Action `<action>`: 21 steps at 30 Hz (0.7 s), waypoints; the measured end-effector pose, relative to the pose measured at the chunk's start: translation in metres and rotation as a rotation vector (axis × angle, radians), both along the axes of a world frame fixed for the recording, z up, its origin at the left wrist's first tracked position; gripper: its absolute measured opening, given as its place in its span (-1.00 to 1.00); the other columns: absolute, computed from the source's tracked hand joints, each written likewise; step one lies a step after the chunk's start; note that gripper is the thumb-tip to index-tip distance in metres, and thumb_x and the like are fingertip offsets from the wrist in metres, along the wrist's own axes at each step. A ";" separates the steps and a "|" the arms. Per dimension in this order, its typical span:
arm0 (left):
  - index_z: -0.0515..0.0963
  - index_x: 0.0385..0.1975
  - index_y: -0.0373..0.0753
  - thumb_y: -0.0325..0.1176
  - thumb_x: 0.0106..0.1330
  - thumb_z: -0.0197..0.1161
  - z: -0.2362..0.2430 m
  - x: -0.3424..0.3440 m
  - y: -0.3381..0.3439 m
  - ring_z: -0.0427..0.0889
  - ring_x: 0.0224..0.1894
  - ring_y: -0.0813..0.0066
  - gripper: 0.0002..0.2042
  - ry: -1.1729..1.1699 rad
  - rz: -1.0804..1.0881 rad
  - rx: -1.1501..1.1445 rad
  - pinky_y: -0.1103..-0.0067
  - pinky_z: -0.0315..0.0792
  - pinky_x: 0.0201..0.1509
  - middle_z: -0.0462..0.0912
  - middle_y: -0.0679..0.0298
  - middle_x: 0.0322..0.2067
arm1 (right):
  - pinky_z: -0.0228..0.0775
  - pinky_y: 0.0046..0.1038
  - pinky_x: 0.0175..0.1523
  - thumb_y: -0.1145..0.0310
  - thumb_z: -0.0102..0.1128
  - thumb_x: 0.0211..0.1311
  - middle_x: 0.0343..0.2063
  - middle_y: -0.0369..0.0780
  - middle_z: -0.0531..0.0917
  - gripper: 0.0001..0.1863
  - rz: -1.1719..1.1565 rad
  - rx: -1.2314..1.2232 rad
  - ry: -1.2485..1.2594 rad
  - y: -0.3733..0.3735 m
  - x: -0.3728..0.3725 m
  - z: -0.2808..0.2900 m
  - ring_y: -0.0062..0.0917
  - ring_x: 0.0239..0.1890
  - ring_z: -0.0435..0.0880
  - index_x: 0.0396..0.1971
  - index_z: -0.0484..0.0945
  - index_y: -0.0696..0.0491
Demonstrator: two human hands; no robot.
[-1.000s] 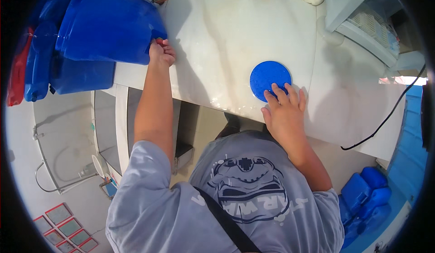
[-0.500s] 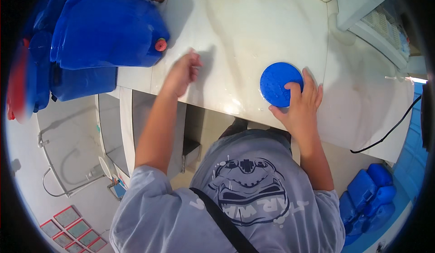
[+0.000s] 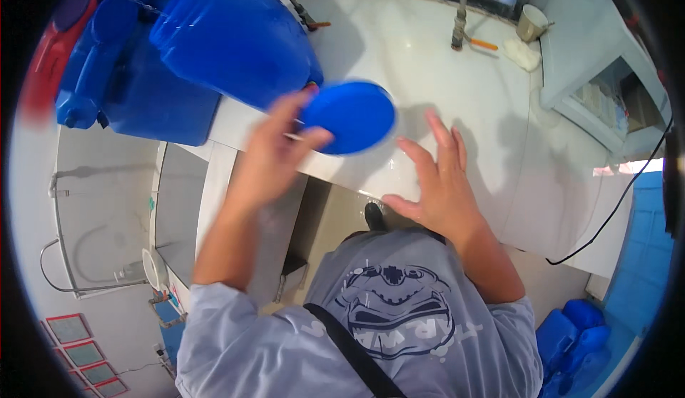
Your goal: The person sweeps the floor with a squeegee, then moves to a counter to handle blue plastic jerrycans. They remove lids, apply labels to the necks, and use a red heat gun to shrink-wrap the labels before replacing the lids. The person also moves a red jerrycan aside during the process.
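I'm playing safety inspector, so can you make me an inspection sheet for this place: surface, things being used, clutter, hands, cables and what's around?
Surface: white counter, with shiny spots near its front edge, maybe water.
Things in hand: round blue disc, tilted.
Clutter: white cloth and cup near the back right.
Hands: left hand holds the disc by its edge, slightly blurred; right hand is open beside it, holding nothing.
Cables: black cable hangs down at the right; where it leads is unclear.
Surroundings: big blue container and red container at the left, orange-handled tap at the back, white cabinet at the right.
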State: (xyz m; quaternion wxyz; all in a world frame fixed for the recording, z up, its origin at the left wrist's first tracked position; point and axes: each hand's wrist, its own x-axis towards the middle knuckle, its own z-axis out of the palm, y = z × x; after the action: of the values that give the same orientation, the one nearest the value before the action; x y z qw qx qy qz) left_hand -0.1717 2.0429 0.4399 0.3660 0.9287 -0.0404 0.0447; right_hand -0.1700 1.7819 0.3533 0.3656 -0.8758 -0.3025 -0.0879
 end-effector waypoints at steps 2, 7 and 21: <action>0.42 0.25 -0.28 -0.32 0.27 0.38 0.064 0.019 0.049 0.57 -0.04 0.50 -0.46 -0.312 -0.047 -0.057 0.58 0.50 -0.01 0.56 0.20 0.09 | -0.12 0.15 0.44 0.15 0.51 -0.08 0.36 0.06 0.07 -0.26 -0.092 -0.032 -0.030 0.000 0.002 0.001 -0.06 0.40 0.11 0.15 0.41 -0.02; 0.42 0.28 -0.15 -0.21 0.38 0.21 0.182 0.067 0.153 0.55 0.13 0.28 -0.52 -0.481 0.281 0.763 0.43 0.38 0.25 0.51 0.05 0.16 | -0.08 0.03 0.44 0.22 0.51 -0.09 0.41 0.01 0.02 -0.36 -0.105 -0.081 0.000 -0.004 -0.005 -0.007 0.03 0.40 0.06 0.07 0.47 -0.04; 0.22 0.42 0.03 0.22 0.39 -0.05 0.137 0.156 0.182 0.13 0.47 0.16 -0.34 -0.160 0.098 0.712 0.22 -0.01 0.53 0.19 0.08 0.41 | 0.18 -0.07 0.30 0.26 0.32 0.14 0.14 -0.11 0.47 -0.65 -0.727 -0.038 -0.205 -0.250 0.047 -0.043 -0.16 0.14 0.46 -0.06 0.57 -0.03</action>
State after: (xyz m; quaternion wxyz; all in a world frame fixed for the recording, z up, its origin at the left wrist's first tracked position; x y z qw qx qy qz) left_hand -0.0153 2.2252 0.5766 0.0132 0.9923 -0.0372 0.1177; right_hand -0.1226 1.5318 0.3106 0.2622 -0.9193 -0.0082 -0.2935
